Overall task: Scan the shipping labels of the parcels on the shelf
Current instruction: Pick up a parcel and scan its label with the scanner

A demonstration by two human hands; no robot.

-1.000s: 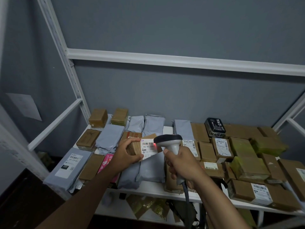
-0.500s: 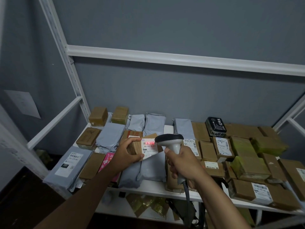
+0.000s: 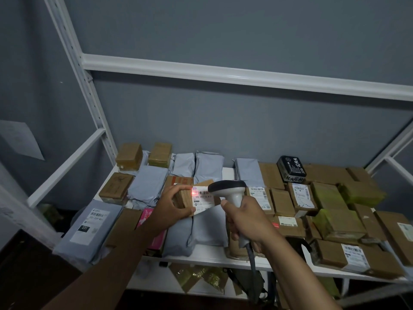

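Observation:
My left hand [image 3: 173, 208] grips a small brown cardboard parcel [image 3: 186, 196] tilted up above the white shelf [image 3: 210, 255]. Its white shipping label [image 3: 203, 200] faces me, with a red scanner dot at the label's upper left edge. My right hand [image 3: 245, 220] holds a grey-and-white barcode scanner [image 3: 229, 190] by its handle, its head just right of the label. The scanner's cable hangs down below my wrist.
Many brown boxes [image 3: 282, 201], grey poly mailers [image 3: 209, 166] and yellow-taped parcels [image 3: 328, 195] cover the shelf. A black box [image 3: 290, 167] stands at the back right. A large labelled grey mailer [image 3: 89, 227] hangs over the left front edge. White uprights [image 3: 76, 57] frame both sides.
The red scan light has gone from a line across the label's barcode to a dot at its left edge. Both hands stay almost still.

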